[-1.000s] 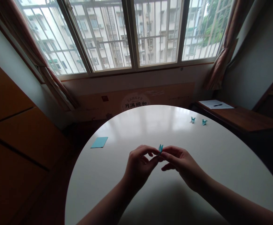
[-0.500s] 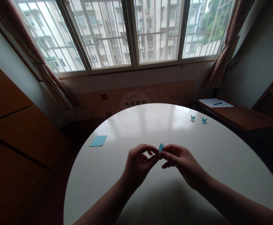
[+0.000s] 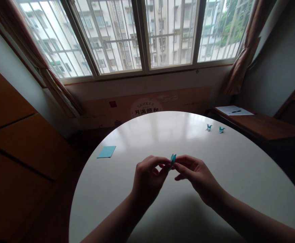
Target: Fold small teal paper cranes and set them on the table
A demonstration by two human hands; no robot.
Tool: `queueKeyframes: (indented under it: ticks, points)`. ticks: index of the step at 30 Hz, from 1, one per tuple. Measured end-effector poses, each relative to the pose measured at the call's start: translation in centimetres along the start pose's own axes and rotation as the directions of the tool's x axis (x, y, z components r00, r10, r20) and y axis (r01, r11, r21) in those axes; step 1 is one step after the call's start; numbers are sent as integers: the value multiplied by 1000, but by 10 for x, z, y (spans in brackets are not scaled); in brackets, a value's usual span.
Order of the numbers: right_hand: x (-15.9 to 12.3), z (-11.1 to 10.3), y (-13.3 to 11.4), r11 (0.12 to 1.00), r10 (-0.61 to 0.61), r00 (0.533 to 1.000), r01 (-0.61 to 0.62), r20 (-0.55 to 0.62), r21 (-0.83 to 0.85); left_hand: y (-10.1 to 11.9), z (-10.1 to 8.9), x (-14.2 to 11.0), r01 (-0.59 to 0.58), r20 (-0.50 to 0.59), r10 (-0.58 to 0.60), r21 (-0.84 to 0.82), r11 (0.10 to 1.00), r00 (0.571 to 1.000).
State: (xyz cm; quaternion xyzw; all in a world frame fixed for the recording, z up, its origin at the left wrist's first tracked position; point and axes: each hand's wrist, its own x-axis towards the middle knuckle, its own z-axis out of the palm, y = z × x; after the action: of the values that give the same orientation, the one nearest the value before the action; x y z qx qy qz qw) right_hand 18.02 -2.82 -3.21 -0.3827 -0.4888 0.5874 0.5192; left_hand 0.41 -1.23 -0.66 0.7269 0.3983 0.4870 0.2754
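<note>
Between my hands, above the white round table point(image 3: 107, 202), is a small folded piece of teal paper point(image 3: 173, 158) with two points sticking up. My left hand point(image 3: 152, 175) pinches it from the left with thumb and forefinger. From the right, my right hand point(image 3: 191, 170) pinches the same paper, its other fingers curled beneath. The fingertips hide the lower part of the folds. Two small teal origami birds, a left one point(image 3: 209, 127) and a right one point(image 3: 221, 130), stand at the table's far right. Flat on the left side lies a light-blue square of paper point(image 3: 106, 152).
Behind the table's right edge is a brown wooden desk point(image 3: 271, 126) with a white sheet point(image 3: 228, 110) and a pen point(image 3: 236, 111) on it. Wooden cabinets point(image 3: 13, 141) stand at the left. A barred window point(image 3: 137, 37) with tied curtains fills the far wall.
The folded paper has shifted very slightly left and tilted a little between my fingertips. My left fingers have moved slightly; both hands keep their hold.
</note>
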Motion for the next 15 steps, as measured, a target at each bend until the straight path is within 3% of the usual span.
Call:
queueKeyframes:
  ticks: [7, 15]
  points:
    - [-3, 8, -1, 998, -63, 997, 65, -48, 29, 6, -1, -4, -201, 10, 203, 202, 959, 979]
    - [-5, 10, 3, 981, -195, 979, 196, -67, 11, 5, 1, -6, -167, -45, 180, 209, 964, 983]
